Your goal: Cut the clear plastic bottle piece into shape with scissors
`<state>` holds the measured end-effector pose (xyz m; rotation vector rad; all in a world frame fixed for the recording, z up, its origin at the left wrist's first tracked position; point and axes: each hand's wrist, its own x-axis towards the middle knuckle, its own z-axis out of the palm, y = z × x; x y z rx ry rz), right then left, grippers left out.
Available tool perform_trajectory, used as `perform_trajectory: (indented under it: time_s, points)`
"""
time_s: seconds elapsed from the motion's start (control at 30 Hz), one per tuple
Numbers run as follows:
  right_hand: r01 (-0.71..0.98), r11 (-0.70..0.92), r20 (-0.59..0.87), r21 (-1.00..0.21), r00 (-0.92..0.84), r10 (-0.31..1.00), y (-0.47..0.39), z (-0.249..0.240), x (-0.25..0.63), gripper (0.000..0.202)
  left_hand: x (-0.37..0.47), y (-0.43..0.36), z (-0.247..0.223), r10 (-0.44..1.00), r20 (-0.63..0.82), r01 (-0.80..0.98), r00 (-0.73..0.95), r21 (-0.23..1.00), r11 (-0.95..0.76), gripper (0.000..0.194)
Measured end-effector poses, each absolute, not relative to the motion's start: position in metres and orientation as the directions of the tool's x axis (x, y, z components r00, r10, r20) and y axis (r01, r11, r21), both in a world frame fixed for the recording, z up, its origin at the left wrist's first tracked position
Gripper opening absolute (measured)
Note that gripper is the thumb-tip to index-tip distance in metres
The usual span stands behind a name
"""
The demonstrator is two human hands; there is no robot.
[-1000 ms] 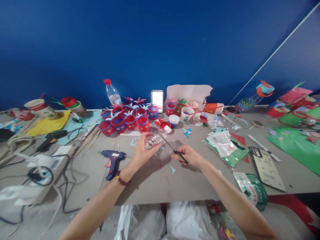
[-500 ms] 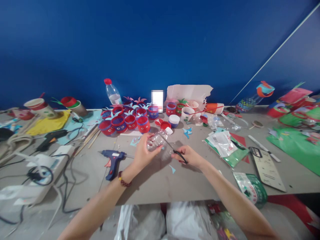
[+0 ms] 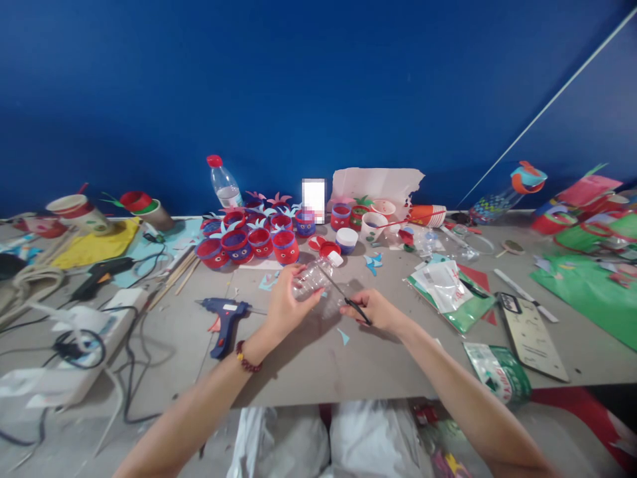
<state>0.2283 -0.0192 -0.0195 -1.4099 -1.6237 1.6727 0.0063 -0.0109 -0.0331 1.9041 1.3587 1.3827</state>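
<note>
Clear plastic fills my left hand (image 3: 284, 307), clamped around the bottle (image 3: 314, 276) lying on its side over the middle of the bench (image 3: 308, 365); my right hand (image 3: 381, 309) grips black-handled scissors (image 3: 348, 297), blades against it. Farther back, red cups (image 3: 249, 240) cluster.

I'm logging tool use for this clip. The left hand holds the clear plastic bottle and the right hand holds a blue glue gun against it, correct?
Not quite. The left hand does hold the clear plastic bottle, but the right hand holds black-handled scissors. The head view shows the blue glue gun lying on the table.
</note>
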Motion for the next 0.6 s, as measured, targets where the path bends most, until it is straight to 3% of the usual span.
perform_trajectory:
  time_s: [0.33,0.6]
  points:
    - [0.369,-0.238,-0.378,-0.898,-0.375,0.847,-0.018,-0.021,0.227,0.055,0.006,-0.008,-0.035,0.889,0.458,0.439,0.028,0.793,-0.422,0.055]
    - [0.433,-0.074,-0.265,-0.898,-0.401,0.877,-0.017,-0.021,0.229,0.054,0.003,-0.005,-0.022,0.96,0.28,0.156,-0.004,0.948,-0.276,0.035]
